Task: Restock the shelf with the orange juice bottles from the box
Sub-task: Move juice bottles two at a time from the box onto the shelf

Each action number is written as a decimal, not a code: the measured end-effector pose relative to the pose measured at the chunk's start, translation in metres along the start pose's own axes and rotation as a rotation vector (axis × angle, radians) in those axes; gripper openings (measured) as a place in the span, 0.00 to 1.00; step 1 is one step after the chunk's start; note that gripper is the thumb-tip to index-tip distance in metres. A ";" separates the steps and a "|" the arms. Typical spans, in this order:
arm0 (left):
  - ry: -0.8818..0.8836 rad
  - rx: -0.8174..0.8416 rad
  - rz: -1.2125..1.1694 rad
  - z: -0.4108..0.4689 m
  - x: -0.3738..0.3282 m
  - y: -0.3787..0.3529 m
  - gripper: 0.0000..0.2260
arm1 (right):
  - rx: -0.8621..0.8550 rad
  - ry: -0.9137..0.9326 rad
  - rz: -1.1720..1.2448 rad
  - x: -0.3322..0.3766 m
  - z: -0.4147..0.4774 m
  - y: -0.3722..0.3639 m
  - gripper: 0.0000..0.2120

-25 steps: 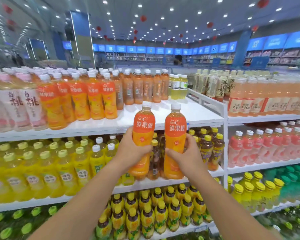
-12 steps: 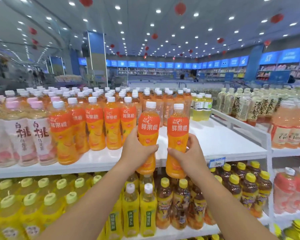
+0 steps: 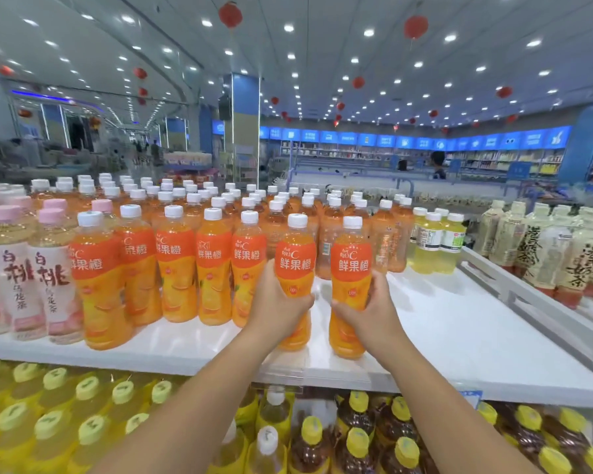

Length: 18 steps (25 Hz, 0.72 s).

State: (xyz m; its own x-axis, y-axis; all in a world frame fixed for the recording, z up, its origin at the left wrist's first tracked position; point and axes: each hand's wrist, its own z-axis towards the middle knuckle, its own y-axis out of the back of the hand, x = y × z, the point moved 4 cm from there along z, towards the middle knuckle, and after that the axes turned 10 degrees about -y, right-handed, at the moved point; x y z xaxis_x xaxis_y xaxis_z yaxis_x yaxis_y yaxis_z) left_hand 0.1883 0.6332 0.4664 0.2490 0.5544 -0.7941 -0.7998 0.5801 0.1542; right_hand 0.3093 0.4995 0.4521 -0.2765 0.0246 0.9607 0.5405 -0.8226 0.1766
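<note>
Fingers of the left hand (image 3: 277,304) and right hand (image 3: 373,311) each clasp an upright orange juice bottle (image 3: 295,265), second bottle (image 3: 351,268), at the top shelf (image 3: 459,336) front, row of matching bottles (image 3: 175,265) leftward.

left hand (image 3: 275,307): arm extended, fingers wrapped | right hand (image 3: 374,311): same

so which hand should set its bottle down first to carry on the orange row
Left. The left hand holds its bottle right beside the last shelved orange juice bottle; the right hand and its bottle sit farther out.
</note>
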 end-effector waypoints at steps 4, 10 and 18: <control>0.019 -0.058 -0.003 0.010 0.018 -0.006 0.28 | 0.059 0.004 0.028 -0.013 0.020 -0.018 0.31; 0.013 -0.066 0.013 0.007 0.032 -0.005 0.28 | 0.099 0.015 0.082 -0.023 0.025 -0.031 0.34; 0.036 -0.008 0.246 -0.022 0.058 0.003 0.19 | 0.039 0.005 -0.091 -0.040 0.010 -0.016 0.19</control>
State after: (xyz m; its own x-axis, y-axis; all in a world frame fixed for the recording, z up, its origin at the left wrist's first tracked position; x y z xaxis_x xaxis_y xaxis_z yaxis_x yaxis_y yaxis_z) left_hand 0.1885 0.6541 0.4075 0.0266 0.6569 -0.7535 -0.8382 0.4254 0.3414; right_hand 0.3194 0.5176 0.4133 -0.3299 0.0951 0.9392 0.5436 -0.7943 0.2714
